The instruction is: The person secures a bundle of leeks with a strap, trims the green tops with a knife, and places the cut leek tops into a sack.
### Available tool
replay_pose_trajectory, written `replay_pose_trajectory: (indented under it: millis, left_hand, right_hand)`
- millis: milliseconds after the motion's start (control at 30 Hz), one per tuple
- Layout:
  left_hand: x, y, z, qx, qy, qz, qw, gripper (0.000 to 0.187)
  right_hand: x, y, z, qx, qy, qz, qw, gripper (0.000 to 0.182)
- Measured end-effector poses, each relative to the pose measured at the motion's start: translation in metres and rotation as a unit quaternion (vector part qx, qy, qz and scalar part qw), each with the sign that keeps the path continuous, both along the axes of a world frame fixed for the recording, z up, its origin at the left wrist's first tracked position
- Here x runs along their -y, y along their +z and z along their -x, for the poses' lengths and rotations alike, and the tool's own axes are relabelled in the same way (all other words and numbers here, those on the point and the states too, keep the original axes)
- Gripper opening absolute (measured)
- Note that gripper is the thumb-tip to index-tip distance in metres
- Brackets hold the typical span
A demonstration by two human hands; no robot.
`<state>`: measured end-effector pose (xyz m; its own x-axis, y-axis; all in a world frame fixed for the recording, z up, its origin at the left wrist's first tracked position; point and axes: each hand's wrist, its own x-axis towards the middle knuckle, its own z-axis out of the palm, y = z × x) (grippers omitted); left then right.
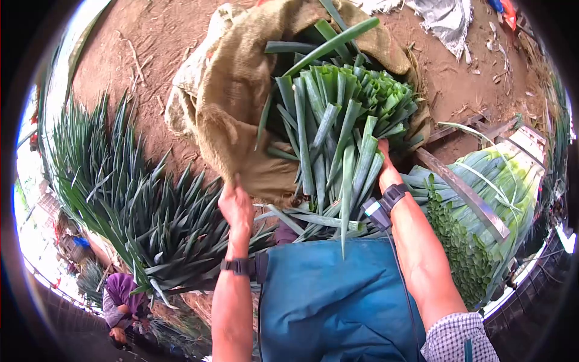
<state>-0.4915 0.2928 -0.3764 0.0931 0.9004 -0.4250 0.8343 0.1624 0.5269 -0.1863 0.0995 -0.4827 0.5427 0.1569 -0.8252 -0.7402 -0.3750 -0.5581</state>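
A brown burlap sack (238, 102) lies with its mouth rolled back around a pile of cut green onion leaves (338, 130). The leaves' cut ends face up at the right, and several loose ones hang over the near rim. My left hand (236, 205) is closed on the sack's near left edge, pinching the cloth. At the right side of the leaves, my right hand (386, 163) touches them; its fingers are mostly hidden among and behind them.
Long green onion tops (163, 211) spread at the left. At the right, a bundle of green onions (506, 181) lies by a wooden frame (461, 190). A white torn sack (445, 21) lies on the dirt ground (145, 36). Another person (123, 298) bends at the lower left.
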Motion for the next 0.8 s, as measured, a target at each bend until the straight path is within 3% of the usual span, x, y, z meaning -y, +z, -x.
replay_pose_trajectory:
  millis: [67,100,167,200,233,300,367,400,467,567,600,667,733,800]
  left_hand:
    - [0.003,0.036,0.024,0.031,0.108,0.007,0.994,0.025]
    - [0.006,0.050,0.041,0.120,0.220,0.057,0.966,0.023]
    - [0.009,0.109,0.030,0.344,0.357,0.122,0.860,0.030]
    - [0.012,0.127,0.026,0.420,0.405,0.150,0.798,0.034]
    - [0.022,0.136,0.028,0.420,0.408,0.168,0.793,0.037]
    - [0.040,0.149,0.031,0.429,0.406,0.200,0.781,0.041]
    - [0.065,0.162,0.032,0.358,0.278,0.223,0.863,0.046]
    - [0.075,0.167,0.028,0.459,0.354,0.275,0.767,0.047]
    - [0.091,0.168,0.028,0.427,0.256,0.280,0.821,0.047]
    - [0.094,0.160,0.024,0.384,0.215,0.311,0.842,0.041]
    - [0.093,0.156,0.026,0.360,0.192,0.320,0.855,0.039]
    - [0.093,0.148,0.017,0.368,0.166,0.353,0.844,0.034]
    - [0.092,0.153,0.014,0.401,0.217,0.347,0.820,0.033]
    - [0.087,0.172,0.017,0.376,0.251,0.340,0.825,0.032]
  right_hand:
    - [0.010,-0.014,-0.001,-0.039,-0.019,-0.020,0.999,0.016]
    - [0.013,-0.014,0.000,-0.052,-0.025,-0.021,0.998,0.016]
    - [-0.005,0.019,-0.001,-0.044,-0.022,0.001,0.999,0.017]
    - [0.011,-0.006,-0.001,0.000,0.048,0.020,0.999,0.018]
    - [0.026,-0.023,-0.001,0.063,0.094,0.012,0.994,0.016]
    - [0.028,-0.010,-0.010,0.118,0.124,0.041,0.984,0.034]
    - [0.014,-0.003,-0.008,0.141,0.146,0.138,0.970,0.036]
    - [0.001,0.010,0.000,0.133,0.169,0.230,0.949,0.037]
    - [-0.028,0.056,0.022,0.068,0.169,0.153,0.971,0.031]
    - [-0.041,0.041,0.058,0.060,0.204,0.039,0.976,0.035]
    - [-0.067,0.075,0.066,0.044,0.222,0.027,0.974,0.036]
    - [-0.129,0.129,0.133,0.162,0.365,0.196,0.895,0.026]
    - [-0.162,0.119,0.152,0.141,0.472,0.206,0.846,0.036]
    - [-0.196,0.113,0.165,0.145,0.479,0.176,0.848,0.032]
